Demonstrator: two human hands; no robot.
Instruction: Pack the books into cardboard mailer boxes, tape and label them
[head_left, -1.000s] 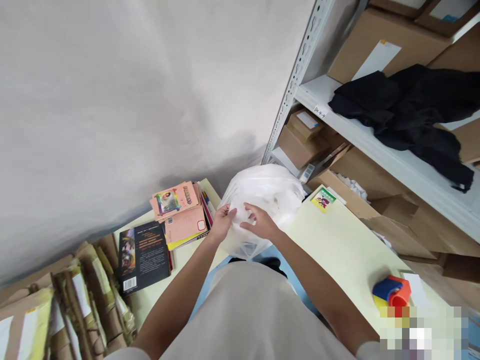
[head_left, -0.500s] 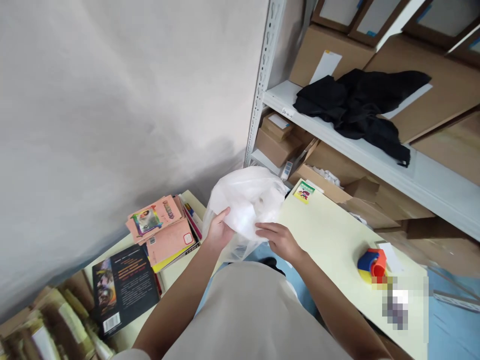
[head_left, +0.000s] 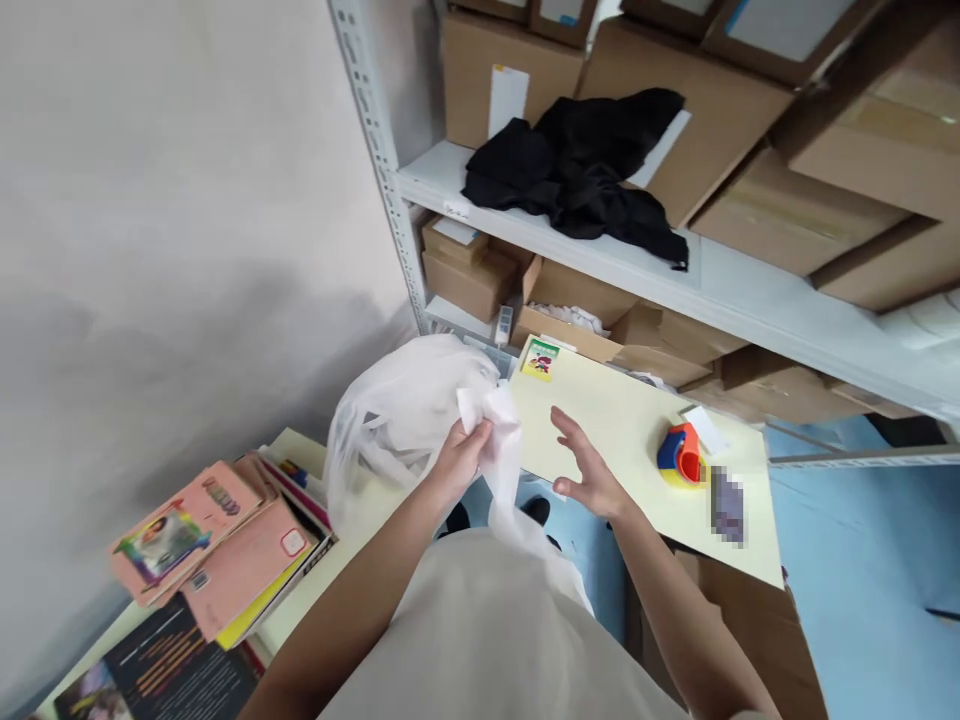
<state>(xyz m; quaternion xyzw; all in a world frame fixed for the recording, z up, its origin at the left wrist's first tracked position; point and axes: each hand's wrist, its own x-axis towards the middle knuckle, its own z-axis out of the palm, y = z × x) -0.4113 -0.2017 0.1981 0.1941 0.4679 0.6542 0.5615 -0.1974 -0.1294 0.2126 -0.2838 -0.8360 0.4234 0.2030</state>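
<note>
A thin white plastic bag (head_left: 416, 395) hangs bunched in front of me, with a loose strip of it trailing down to my shirt. My left hand (head_left: 459, 462) pinches the gathered part of the bag between thumb and fingers. To the right of the bag, my right hand (head_left: 589, 475) is apart from it, thumb and fingers spread with nothing between them. Below that hand lie the pale tabletop's edge and the blue floor.
Pink booklets (head_left: 240, 560) and a dark book (head_left: 165, 665) lie on the left table. On the right table (head_left: 600, 420) are a small green-yellow booklet (head_left: 540, 360) and a red-blue-yellow object (head_left: 681, 455). Behind stands a shelf (head_left: 735, 275) with cardboard boxes and black cloth (head_left: 577, 165).
My view has turned to the right. My right hand has come away from the bag and opened, while the left keeps hold. The bag now puffs out to the left.
</note>
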